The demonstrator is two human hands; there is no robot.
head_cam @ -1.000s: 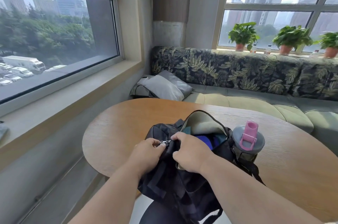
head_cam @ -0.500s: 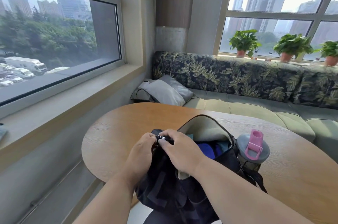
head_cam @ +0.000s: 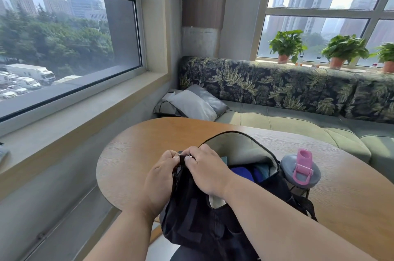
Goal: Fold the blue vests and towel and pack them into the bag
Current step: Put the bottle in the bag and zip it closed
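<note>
Corner room, big windows, leaf-print sofa (head_cam: 277,90); round wood table (head_cam: 138,154). Black bag (head_cam: 202,224) on table's near edge, mouth open, blue cloth (head_cam: 243,173) inside. Left hand (head_cam: 158,181) grips bag's corner fabric; right hand (head_cam: 207,170) pinches zip pull (head_cam: 188,156). Likely step: zipping shut. Hold fabric taut, draw pull along track, keep cloth tucked clear. Bottle (head_cam: 300,173) in side pocket. Potted plants (head_cam: 286,45) on sill.

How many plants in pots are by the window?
3, all on the sill behind the sofa: the left plant, the middle plant, and the right plant at the picture's edge, partly cut off. More may stand beyond the edge.
</note>
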